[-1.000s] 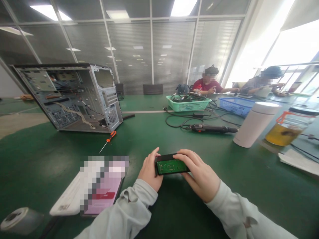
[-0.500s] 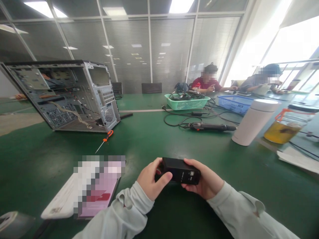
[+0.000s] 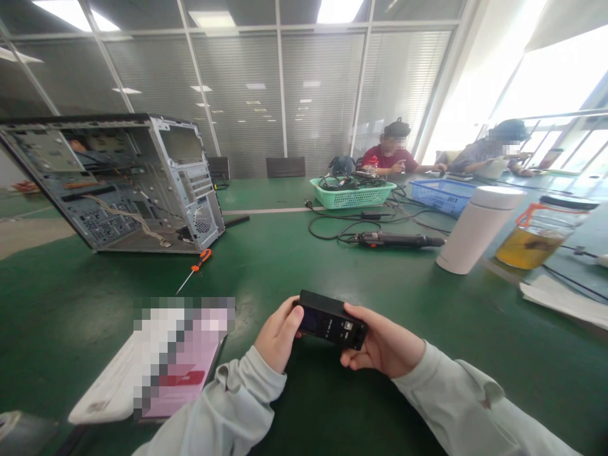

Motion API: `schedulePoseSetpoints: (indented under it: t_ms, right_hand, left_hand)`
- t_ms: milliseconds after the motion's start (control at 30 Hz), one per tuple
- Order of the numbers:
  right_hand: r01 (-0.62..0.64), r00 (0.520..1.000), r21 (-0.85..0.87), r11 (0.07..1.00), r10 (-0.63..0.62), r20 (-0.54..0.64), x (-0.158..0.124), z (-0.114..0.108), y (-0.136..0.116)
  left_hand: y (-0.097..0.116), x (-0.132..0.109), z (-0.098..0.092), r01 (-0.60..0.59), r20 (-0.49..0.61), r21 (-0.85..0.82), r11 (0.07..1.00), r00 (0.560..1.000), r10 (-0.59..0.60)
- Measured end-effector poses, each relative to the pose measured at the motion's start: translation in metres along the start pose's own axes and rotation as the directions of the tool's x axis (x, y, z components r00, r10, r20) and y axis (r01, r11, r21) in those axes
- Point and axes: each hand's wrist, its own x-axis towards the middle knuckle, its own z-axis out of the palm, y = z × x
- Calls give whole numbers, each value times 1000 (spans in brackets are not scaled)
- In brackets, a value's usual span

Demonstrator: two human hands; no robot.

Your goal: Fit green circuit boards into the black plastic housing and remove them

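Observation:
A small black box-shaped device (image 3: 327, 316) is held above the green table, its front face with small white markings and a light square near the right end. My left hand (image 3: 280, 329) grips its left end, thumb on the front face. My right hand (image 3: 382, 339) grips the right end, thumb on the top edge and fingers beneath. To the left lie a white object (image 3: 107, 386) and a pink-screened device (image 3: 197, 354), both partly pixelated. Beyond them is an orange-handled screwdriver (image 3: 202, 259).
An open computer case (image 3: 187, 202) stands at the left. Further back are a green basket (image 3: 351, 197) of cables, a blue basket (image 3: 439, 197) and a black power tool (image 3: 394, 240). A white bottle (image 3: 479, 231) and a jar (image 3: 536, 244) stand right. Two people sit beyond.
The black device has tilted, its right end lower, and moved slightly left with both hands. My left thumb has shifted to the device's left end. The whole view has shifted slightly.

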Motion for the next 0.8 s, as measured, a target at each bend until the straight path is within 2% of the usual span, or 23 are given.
schedulePoseSetpoints:
  t_ms: [100, 200, 267, 367, 467, 700, 800]
  right_hand:
    - [249, 969, -119, 961, -247, 28, 2, -9, 3]
    - [420, 902, -295, 858, -430, 30, 3, -19, 3]
    - [523, 829, -444, 727, -555, 68, 4, -24, 2]
    - [639, 708, -596, 485, -674, 211, 6, -28, 0]
    - [673, 637, -657, 340, -718, 282, 6, -28, 2]
    - [638, 640, -709, 300, -718, 273, 6, -29, 3]
    - [613, 646, -727, 308, -726, 237, 7, -27, 2]
  left_hand:
    - [1, -5, 2, -127, 59, 19, 992, 990, 125]
    - [0, -8, 4, -231, 86, 32, 973, 970, 227]
    - [0, -8, 3, -224, 88, 14, 974, 971, 222]
    - [-1, -4, 2, -158, 65, 28, 987, 986, 156]
    - [-2, -1, 2, -131, 38, 76, 988, 991, 128]
    - [5, -3, 2, -61, 103, 41, 997, 993, 56]
    - [7, -2, 4, -39, 106, -50, 998, 993, 44]
